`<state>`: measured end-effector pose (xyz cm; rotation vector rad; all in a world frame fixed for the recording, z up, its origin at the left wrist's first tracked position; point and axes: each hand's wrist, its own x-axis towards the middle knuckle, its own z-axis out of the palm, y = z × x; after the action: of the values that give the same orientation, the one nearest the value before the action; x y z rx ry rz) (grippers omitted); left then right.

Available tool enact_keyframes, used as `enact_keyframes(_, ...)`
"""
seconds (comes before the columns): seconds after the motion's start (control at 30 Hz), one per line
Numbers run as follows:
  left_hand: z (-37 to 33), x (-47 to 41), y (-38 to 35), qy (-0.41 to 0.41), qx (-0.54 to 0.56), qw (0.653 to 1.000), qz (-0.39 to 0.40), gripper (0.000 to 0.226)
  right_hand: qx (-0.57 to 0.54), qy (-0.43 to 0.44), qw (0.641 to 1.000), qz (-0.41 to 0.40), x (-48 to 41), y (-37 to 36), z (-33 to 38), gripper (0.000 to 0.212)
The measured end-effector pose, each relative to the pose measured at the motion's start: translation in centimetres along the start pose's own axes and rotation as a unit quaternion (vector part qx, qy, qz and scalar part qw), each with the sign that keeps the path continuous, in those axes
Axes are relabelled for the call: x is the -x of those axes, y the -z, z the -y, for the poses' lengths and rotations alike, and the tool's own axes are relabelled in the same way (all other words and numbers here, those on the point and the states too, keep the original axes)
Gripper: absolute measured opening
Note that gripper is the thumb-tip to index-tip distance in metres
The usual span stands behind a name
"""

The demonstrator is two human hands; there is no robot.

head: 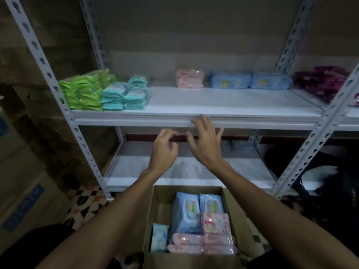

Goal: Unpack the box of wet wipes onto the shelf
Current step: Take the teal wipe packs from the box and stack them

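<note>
- The task looks partly done, and I judge it to be around the middle or a little after.
- On the upper shelf (213, 105) several groups already lie: green packs (83, 90) at the left end, teal packs (124, 98) just beside them, then pink packs (189, 77) and blue packs (250, 80) at the back.
- Purple packs (322, 80) lie further right, past the upright post, on what seems to be the next unit.
- The front middle of this shelf is bare, so there is room for more.
- The lower shelf (174, 167) shows no wipes in the part that I can see.
- The box (161, 206) stands open on the floor in front of the rack, below the arms.
- Inside it are two large blue packs (188, 212), a pink square pack (215, 222), pink bundles (202, 243) under it and a small teal pack (159, 237) at the left. The left part of the box is mostly hollow.
- The left hand (164, 150) is in the air between box and shelf, fingers loosely curled, holding nothing.
- The right hand (204, 144) is beside it, fingers spread and relaxed, also holding nothing. Its fingertips are at the shelf edge, but I cannot tell if they touch it.
- What is left, in my judgement: take out the remaining packs and put each one with its own kind.
</note>
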<state>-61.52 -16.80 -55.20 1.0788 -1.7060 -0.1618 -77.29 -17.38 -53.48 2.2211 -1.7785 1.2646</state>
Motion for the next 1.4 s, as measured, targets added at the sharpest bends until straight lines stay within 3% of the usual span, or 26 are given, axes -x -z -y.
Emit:
enact_keyframes(0.13,1.6,2.5,-1.0,0.059,-0.019,0.996,0.062,0.030,-0.020,-0.038,0.998,0.036,3.1,-2.4,-1.3,0.040)
enact_keyframes(0.27,5.2,7.2,-2.1,0.167,-0.065,0.960,0.216,0.026,-0.012,-0.074,0.989,0.126,7.1,-6.1,-3.3,0.038)
enact_keyframes(0.37,7.4,11.2,-2.8,0.222,-0.108,0.897,0.367,0.038,-0.035,-0.103,0.969,0.220,9.9,-8.5,-4.9,0.033)
enact_keyframes(0.47,10.3,16.0,-3.8,0.278,-0.150,0.797,0.515,0.044,-0.032,-0.148,0.930,0.336,12.7,-10.9,-6.3,0.025)
enact_keyframes(0.5,11.7,17.8,-4.5,0.273,-0.163,0.764,0.562,0.046,-0.027,-0.155,0.916,0.369,13.7,-11.8,-6.7,0.024)
enact_keyframes(0.6,12.4,20.4,-4.6,0.228,-0.214,0.673,0.670,0.078,-0.015,-0.174,0.877,0.447,16.5,-14.2,-7.8,0.027)
enact_keyframes(0.77,12.5,23.4,-6.3,0.095,-0.327,0.603,0.721,0.088,-0.001,-0.163,0.870,0.466,19.3,-15.9,-9.2,0.020)
enact_keyframes(0.87,12.5,23.7,-6.8,0.089,-0.348,0.588,0.725,0.096,-0.002,-0.159,0.876,0.455,19.8,-16.3,-9.7,0.016)
enact_keyframes(1.07,13.4,24.6,-6.3,0.095,-0.351,0.622,0.693,0.114,-0.010,-0.132,0.891,0.434,20.6,-16.6,-10.0,0.011)
enact_keyframes(1.4,11.5,21.2,-4.9,0.114,-0.297,0.687,0.653,0.082,0.005,-0.119,0.890,0.441,21.8,-16.1,-9.5,0.014)
